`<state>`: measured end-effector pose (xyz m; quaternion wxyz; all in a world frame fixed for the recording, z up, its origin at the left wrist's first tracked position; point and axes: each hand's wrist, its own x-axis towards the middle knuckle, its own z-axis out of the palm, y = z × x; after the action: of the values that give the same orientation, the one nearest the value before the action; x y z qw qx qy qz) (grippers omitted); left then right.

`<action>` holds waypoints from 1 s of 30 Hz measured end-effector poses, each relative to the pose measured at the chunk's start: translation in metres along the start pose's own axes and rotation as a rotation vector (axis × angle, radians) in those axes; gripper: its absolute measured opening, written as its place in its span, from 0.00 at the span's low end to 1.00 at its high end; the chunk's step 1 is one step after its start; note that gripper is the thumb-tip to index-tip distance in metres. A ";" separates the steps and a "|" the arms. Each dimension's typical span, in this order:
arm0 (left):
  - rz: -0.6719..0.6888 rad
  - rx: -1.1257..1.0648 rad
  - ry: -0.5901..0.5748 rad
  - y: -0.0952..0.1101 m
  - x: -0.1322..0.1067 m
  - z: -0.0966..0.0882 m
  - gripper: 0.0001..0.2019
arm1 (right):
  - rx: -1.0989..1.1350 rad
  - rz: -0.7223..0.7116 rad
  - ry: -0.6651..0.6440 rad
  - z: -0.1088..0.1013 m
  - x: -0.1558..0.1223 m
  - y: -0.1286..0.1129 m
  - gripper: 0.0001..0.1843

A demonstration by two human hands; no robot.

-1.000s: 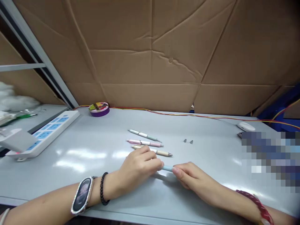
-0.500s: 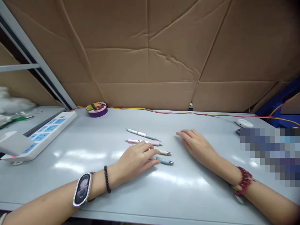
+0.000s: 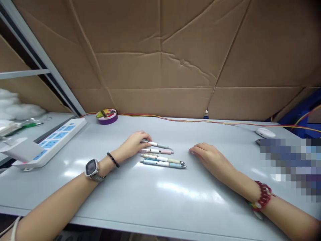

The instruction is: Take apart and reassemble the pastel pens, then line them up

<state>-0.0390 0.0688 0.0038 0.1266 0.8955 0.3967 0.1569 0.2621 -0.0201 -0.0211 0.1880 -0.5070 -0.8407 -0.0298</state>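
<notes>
Several click pens lie side by side on the grey table. My left hand [image 3: 135, 144] pinches the left end of the farthest one, a white-and-green pen [image 3: 162, 146], between thumb and fingers; that end is partly hidden. Just nearer is a pink-and-white pen [image 3: 160, 151], its left end close to my thumb. A cream-yellow pen [image 3: 168, 160] and a light blue pen [image 3: 163, 163] lie nearest me, almost touching. To the right of the pen tips, my right hand [image 3: 212, 159] rests on the table, fingers stretched out and holding nothing.
At the left stand a white power strip [image 3: 56, 142] and a grey-white box-like piece [image 3: 23, 150]. A round purple tin [image 3: 107, 117] sits by the cardboard wall [image 3: 140, 70]. Thin red and yellow wires [image 3: 180, 121] run along the back. A white mouse [image 3: 265, 133] lies at right.
My left hand has moved away from me, from over the yellow and blue pens to the green pen's left end. The two nearer pens are now uncovered. My right hand stays almost in place.
</notes>
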 end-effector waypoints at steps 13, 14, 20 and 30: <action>0.199 -0.050 0.151 0.053 -0.020 0.010 0.09 | 0.664 0.076 0.500 -0.027 -0.006 -0.038 0.10; 0.223 -0.043 0.152 0.055 -0.022 0.011 0.09 | 0.677 0.043 0.520 -0.027 -0.008 -0.040 0.12; 0.214 -0.062 0.138 0.058 -0.023 0.011 0.10 | 0.655 -0.079 0.558 -0.024 -0.011 -0.041 0.16; 0.195 -0.098 0.121 0.059 -0.023 0.012 0.10 | 0.629 -0.086 0.542 -0.024 -0.009 -0.044 0.15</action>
<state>-0.0096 0.0111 0.0096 0.1301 0.9116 0.3063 0.2414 0.2348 -0.0550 0.0041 0.5466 -0.3629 -0.7495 0.0882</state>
